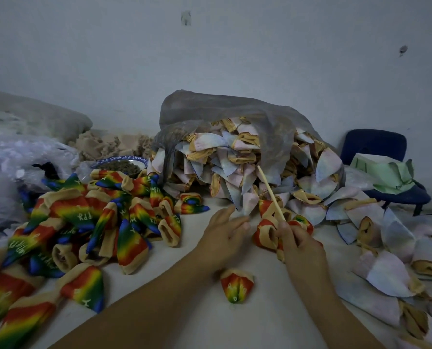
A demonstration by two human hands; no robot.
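Observation:
My right hand (298,244) grips a thin pale wooden stick (270,191) that points up and away, and it also holds a rainbow fabric cone (265,234) against the stick's lower end. My left hand (222,235) reaches forward with relaxed fingers; its fingertips touch a pale inside-out fabric cone (247,204) at the foot of the heap. A big pile of pale inside-out cones (235,162) spills from a grey plastic bag (209,109). One small rainbow cone (237,287) lies on the white table (184,260) between my forearms.
A heap of finished rainbow cones (89,222) covers the left of the table. More pale cones (391,260) lie at the right. A bowl (120,165) sits behind the rainbow heap, clear plastic bags (21,159) at far left, a blue chair (376,149) at back right.

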